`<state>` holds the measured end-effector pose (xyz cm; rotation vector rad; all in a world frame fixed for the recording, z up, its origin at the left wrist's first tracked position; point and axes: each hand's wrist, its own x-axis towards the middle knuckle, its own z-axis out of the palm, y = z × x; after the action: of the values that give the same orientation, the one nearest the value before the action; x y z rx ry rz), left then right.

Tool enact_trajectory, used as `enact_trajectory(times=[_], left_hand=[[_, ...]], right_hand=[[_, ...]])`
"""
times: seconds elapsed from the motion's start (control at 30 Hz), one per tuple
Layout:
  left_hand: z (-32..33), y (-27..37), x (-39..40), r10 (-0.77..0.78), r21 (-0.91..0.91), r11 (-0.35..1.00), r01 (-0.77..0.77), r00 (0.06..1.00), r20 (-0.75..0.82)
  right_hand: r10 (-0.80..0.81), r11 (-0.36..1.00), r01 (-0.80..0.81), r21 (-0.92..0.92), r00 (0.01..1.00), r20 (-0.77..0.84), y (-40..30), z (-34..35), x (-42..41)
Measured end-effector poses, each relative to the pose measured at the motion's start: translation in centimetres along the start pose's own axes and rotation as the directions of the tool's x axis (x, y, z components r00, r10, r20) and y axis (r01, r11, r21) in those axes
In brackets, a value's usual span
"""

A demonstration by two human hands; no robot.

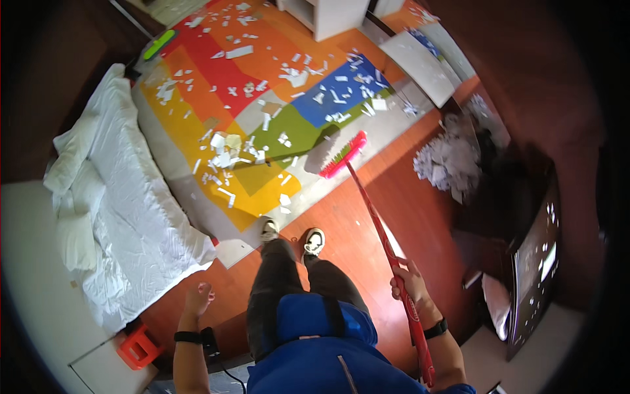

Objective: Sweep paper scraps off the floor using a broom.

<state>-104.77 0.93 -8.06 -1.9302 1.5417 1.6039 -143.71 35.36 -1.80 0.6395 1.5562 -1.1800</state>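
Observation:
My right hand grips the red handle of a broom. Its pink broom head has green bristles and is over the pale border of the multicoloured carpet; whether the bristles touch it I cannot tell. A shadow falls beside the head. My left hand hangs at my side near the white-covered couch or bed, fingers curled, with nothing visible in it. White paper scraps lie scattered across the carpet.
A heap of crumpled paper lies on the reddish floor at right, near a dark glossy table. A white cabinet and a white panel stand beyond. An orange plastic stool is at lower left, a green broom head at upper left.

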Motion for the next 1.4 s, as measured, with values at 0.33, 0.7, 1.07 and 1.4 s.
enact_trajectory(times=[0.33, 0.7, 1.07, 1.4], left_hand=[[-2.9, 3.7, 5.4, 0.109, 0.233, 0.967, -0.107, 0.994, 0.003], [1.0, 5.5, 6.2, 0.206, 0.39, 0.893, -0.225, 0.974, 0.091], [5.4, 11.9, 0.6, 0.454, 0.317, 0.805, -0.502, 0.864, 0.216], [7.8, 13.2, 2.7, 0.428, 0.359, 0.717, -0.598, 0.784, 0.45]], right_hand=[[0.025, 0.997, -0.012, 0.074, 0.984, -0.176, 6.4, -3.5, -3.9], [0.077, 0.99, -0.05, 0.134, 0.975, -0.206, 11.0, -7.9, -4.0], [0.144, 0.946, -0.141, 0.291, 0.99, 0.012, 12.1, -8.1, -3.2], [-0.255, 0.926, 0.099, -0.365, 0.876, -0.41, 13.2, -6.3, -0.4]])
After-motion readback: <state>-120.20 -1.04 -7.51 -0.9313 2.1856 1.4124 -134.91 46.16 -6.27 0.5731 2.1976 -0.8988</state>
